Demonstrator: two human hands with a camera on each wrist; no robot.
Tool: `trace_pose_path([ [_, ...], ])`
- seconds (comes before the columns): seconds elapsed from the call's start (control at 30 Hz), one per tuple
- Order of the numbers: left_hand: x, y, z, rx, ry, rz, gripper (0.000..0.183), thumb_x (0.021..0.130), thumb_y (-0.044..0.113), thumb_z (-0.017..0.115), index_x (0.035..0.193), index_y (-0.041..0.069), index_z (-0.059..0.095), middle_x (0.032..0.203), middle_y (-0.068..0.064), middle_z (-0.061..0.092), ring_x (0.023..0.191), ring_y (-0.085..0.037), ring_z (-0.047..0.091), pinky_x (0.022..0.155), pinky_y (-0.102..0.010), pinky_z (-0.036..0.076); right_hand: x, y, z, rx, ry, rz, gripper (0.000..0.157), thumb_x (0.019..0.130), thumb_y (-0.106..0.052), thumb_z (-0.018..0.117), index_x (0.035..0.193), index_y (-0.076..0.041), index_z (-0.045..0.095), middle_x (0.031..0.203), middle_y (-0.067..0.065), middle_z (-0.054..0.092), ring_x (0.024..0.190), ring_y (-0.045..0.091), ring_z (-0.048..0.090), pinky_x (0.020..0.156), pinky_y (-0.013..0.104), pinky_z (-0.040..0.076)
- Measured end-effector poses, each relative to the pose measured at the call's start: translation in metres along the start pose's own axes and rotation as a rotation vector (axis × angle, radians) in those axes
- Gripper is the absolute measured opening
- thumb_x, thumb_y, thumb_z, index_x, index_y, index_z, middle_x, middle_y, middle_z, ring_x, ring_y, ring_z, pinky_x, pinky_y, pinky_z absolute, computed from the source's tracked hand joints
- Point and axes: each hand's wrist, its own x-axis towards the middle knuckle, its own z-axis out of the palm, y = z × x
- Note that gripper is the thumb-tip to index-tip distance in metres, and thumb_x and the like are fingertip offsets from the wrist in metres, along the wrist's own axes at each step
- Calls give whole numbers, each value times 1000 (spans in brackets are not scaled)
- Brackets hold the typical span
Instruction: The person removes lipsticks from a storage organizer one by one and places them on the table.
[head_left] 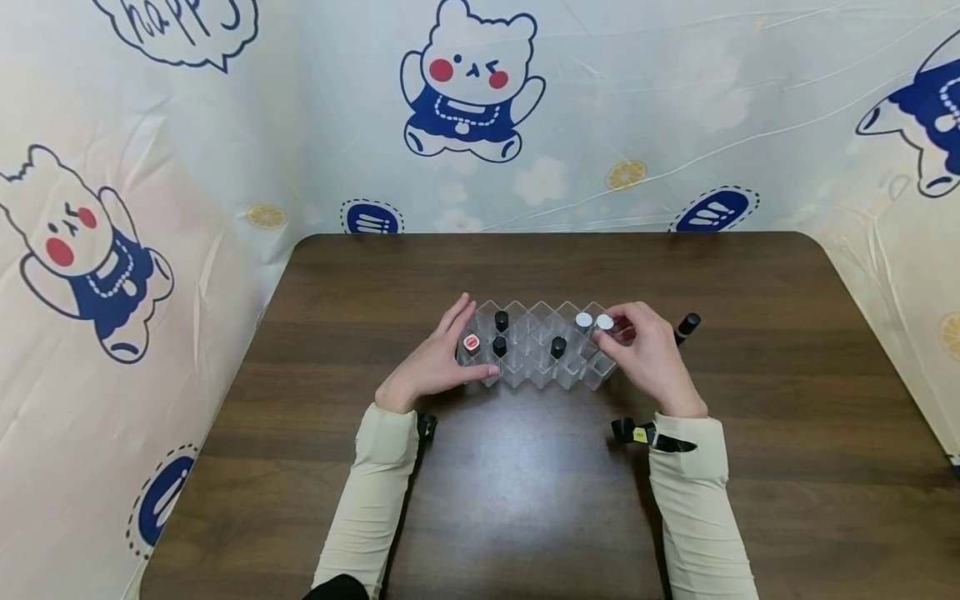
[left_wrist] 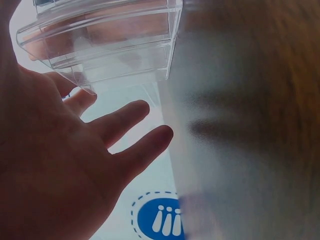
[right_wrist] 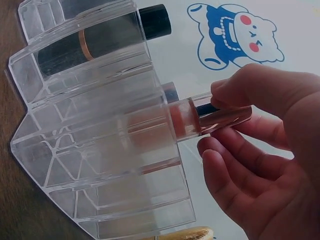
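Small round clear tube (right_wrist: 186, 120) with pink inside and shiny copper cap (right_wrist: 227, 119) — partway down into the right end of a stiff, clear plastic, zigzag-edged holder (head_left: 534, 354), pinched at the cap by the right hand (head_left: 656, 358). Likely light, hard and slippery — best held by its cap. Against the holder's left end, the left hand (head_left: 427, 367), fingers spread.

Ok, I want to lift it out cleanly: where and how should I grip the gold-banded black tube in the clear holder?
Likely by its top end, pinched between thumb and fingertips from above: the black tube stands upright in the clear holder, with walls around its body and only that end above the rim.
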Motion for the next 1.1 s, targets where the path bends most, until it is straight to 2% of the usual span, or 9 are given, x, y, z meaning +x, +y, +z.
trace_pose_path([
  [0.3,-1,1,0,2,5,2,102,64,72,58,140,42,-3,144,28,-14,134,-16,25,99,-43,36,0,-3,-2,23,43,-5,28,77,-21,70,100,-8,59,89,3,55,78,14,55,67,34,50],
  [0.87,-2,2,-1,-4,3,0,102,64,71,59,140,42,-3,144,27,-14,133,-16,26,99,-42,37,0,-4,-4,42,102,-1,27,79,-22,68,102,-9,61,91,2,56,78,15,55,65,28,49],
  [1.1,-1,1,0,-8,7,2,101,65,71,59,140,42,-3,149,18,-9,133,-17,26,98,-43,37,0,-4,-4,46,121,-12,29,78,-22,69,102,-9,61,91,1,56,78,13,54,65,34,50],
])
